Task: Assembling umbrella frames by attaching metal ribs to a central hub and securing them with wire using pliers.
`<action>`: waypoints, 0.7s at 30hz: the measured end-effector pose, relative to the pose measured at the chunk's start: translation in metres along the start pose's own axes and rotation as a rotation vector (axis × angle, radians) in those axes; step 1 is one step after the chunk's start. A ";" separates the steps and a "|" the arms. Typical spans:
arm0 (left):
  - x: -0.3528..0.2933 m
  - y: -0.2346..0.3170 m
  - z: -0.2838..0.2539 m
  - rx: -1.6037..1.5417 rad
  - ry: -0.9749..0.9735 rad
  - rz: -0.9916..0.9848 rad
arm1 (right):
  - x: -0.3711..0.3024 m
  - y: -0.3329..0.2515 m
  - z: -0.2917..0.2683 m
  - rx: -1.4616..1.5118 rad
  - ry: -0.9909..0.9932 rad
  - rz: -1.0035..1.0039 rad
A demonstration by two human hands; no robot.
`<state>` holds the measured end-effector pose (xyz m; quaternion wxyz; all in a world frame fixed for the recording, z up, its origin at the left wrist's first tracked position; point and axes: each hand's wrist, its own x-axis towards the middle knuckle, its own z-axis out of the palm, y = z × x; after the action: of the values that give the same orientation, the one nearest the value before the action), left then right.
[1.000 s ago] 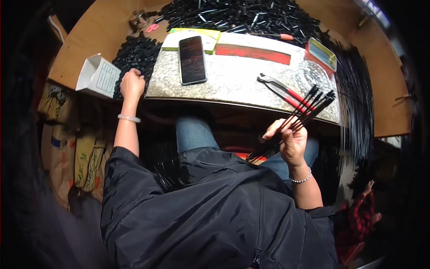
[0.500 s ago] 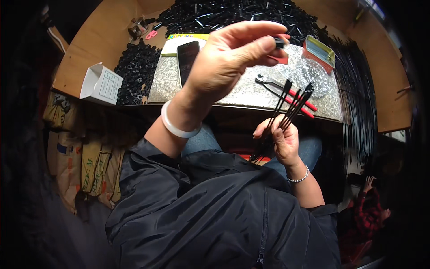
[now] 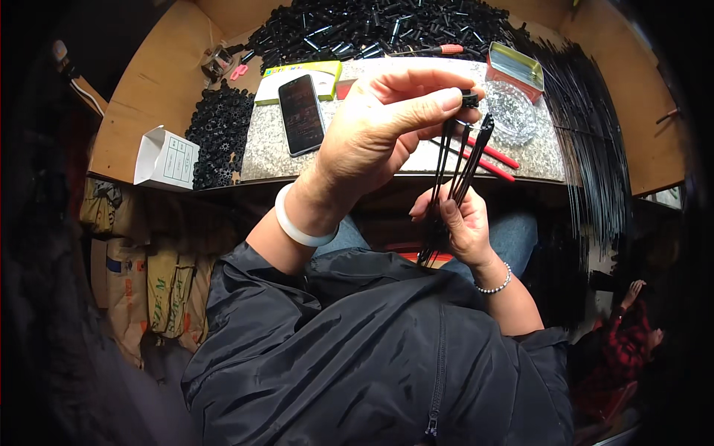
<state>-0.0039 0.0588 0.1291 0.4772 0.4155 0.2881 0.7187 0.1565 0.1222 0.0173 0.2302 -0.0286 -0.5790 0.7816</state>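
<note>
My left hand (image 3: 379, 123) pinches a small, round black plastic piece (image 3: 469, 98) between thumb and fingers. Just below it are the upper ends of several thin black rods (image 3: 462, 152), which resemble umbrella ribs. Whether the piece touches them I cannot tell. My right hand (image 3: 466, 223) is closed around the middle of the rods, holding them roughly upright over my lap. Behind the rods, the red handles of pliers (image 3: 497, 157) rest on the speckled work surface (image 3: 260, 160); my left hand covers the pliers' head.
Black toothed pieces (image 3: 219, 126) are heaped at left, black tubular parts (image 3: 357, 30) at the back. Long dark rods (image 3: 591, 134) overhang the right edge. Also on the bench: a phone (image 3: 301, 115), white carton (image 3: 167, 157), tin (image 3: 515, 72), crumpled clear plastic (image 3: 512, 115), screwdriver (image 3: 450, 50). A person (image 3: 628, 342) is at right.
My left hand has come lower, bringing the black piece down to the rod tips. The right hand keeps its hold on the rods. The view has shifted slightly.
</note>
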 end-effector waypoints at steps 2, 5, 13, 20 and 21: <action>-0.001 -0.002 0.002 -0.083 0.033 0.003 | 0.000 0.001 0.000 0.005 0.009 -0.008; 0.000 -0.001 0.005 0.052 -0.006 0.077 | 0.000 0.002 0.001 -0.051 0.006 -0.036; 0.002 0.001 0.008 -0.042 0.021 0.046 | -0.001 0.004 -0.001 -0.048 0.001 -0.040; 0.000 -0.003 0.001 -0.042 0.022 0.052 | 0.000 0.000 0.003 0.002 0.029 -0.021; -0.003 -0.002 0.001 0.013 0.018 0.046 | 0.000 0.001 0.002 0.002 0.029 -0.021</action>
<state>-0.0012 0.0573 0.1268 0.4554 0.4187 0.2872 0.7313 0.1558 0.1199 0.0173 0.2469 -0.0335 -0.5753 0.7791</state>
